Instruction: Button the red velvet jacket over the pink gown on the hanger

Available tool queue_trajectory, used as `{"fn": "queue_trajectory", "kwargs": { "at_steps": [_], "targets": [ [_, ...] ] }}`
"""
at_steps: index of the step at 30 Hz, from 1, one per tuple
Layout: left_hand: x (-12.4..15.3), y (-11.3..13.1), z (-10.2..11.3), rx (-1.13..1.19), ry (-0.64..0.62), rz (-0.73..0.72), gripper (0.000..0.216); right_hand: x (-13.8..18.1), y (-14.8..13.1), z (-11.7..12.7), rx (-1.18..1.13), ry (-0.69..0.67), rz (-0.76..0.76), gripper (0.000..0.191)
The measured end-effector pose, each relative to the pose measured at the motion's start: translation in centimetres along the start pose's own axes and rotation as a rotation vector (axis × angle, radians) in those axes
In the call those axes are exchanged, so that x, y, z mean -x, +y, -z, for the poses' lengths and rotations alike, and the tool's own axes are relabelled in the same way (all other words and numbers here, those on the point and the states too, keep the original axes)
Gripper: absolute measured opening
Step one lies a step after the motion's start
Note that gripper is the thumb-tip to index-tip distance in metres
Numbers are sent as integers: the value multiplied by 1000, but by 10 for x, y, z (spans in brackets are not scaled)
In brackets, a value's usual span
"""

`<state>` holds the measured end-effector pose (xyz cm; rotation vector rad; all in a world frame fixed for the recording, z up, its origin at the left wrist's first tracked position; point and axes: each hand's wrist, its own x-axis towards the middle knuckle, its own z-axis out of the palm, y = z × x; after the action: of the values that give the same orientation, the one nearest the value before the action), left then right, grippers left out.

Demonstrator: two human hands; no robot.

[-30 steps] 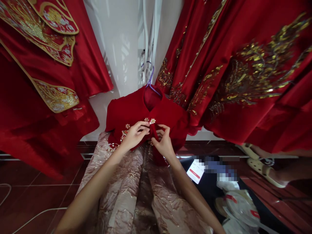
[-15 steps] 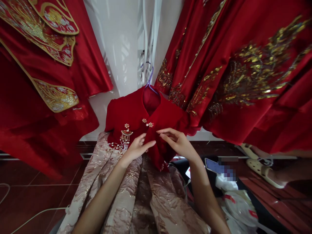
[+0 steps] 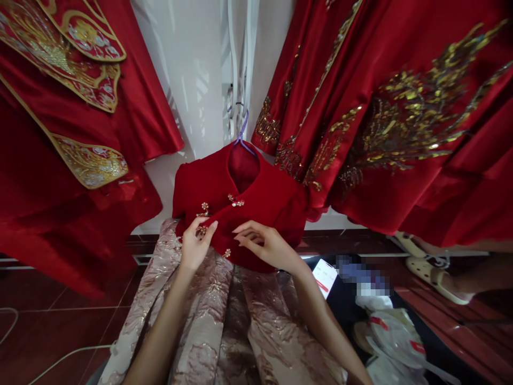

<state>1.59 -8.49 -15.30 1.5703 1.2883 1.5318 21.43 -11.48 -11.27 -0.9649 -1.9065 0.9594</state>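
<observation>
A small red velvet jacket [image 3: 264, 198] hangs on a purple hanger [image 3: 241, 133] against the white wall, above a pale pink brocade skirt [image 3: 224, 321]. Jewelled clasps [image 3: 236, 202] run down its slanted front flap. My left hand [image 3: 195, 243] rests on the jacket's left front, its fingertips pinched on a beaded ornament [image 3: 201, 230]. My right hand [image 3: 264, 246] lies on the lower flap with the fingers loosely apart, next to a small clasp [image 3: 226, 253] near the hem.
Large red gowns with gold embroidery hang at the left [image 3: 72, 133] and right [image 3: 401, 117]. White cables [image 3: 48, 363] trail over the dark red floor tiles. A phone [image 3: 325, 277] and white bags [image 3: 396, 337] lie at lower right. Another person's sandalled foot [image 3: 433, 272] is at the right.
Both hands let go of the top clasp and slid down the jacket front. The flap now lies closed and flat; my left hand has moved left onto the beaded ornament.
</observation>
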Motion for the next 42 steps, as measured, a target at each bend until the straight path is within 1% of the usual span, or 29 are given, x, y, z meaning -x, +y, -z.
{"fn": "queue_trajectory", "kwargs": {
  "at_steps": [5,8,10,12,14,16,18,21,23,25,27,31,34,36,38,42],
  "targets": [
    [25,-4,4,130,-74,108,30,-2,6,-11,14,-40,2,24],
    [35,-4,13,184,-91,119,28,-2,6,-16,14,-57,6,24],
    [39,-1,16,205,-137,121,24,-3,6,-21,6,-64,7,23],
    [41,1,15,241,-221,144,22,-4,6,-30,-16,-40,16,20],
    [43,-1,10,275,-263,173,23,-5,9,-39,-26,19,26,20],
    [44,-5,4,289,-224,191,28,-7,12,-48,-16,86,18,22],
    [45,-11,-1,283,-166,195,32,-8,17,-53,7,156,-23,24],
    [45,-17,-2,258,-103,193,32,-10,20,-57,99,305,-65,25],
    [45,-18,-1,252,-75,190,32,-10,19,-59,144,370,-48,24],
    [46,-17,0,259,-57,184,30,-10,18,-60,117,374,-12,20],
    [46,-14,1,251,-40,167,27,-10,17,-61,63,338,5,19],
    [47,-8,1,163,-35,89,22,-10,19,-61,-9,266,-34,20],
    [45,-8,1,123,-43,60,19,-10,21,-60,-20,268,-48,19],
    [38,-11,1,111,-56,61,19,-10,22,-60,-14,288,-42,18],
    [28,-15,1,94,-36,45,22,-10,22,-58,-14,313,-36,18],
    [-1,-18,4,103,108,-41,33,-12,23,-53,-17,354,-34,17]
  ]
}}
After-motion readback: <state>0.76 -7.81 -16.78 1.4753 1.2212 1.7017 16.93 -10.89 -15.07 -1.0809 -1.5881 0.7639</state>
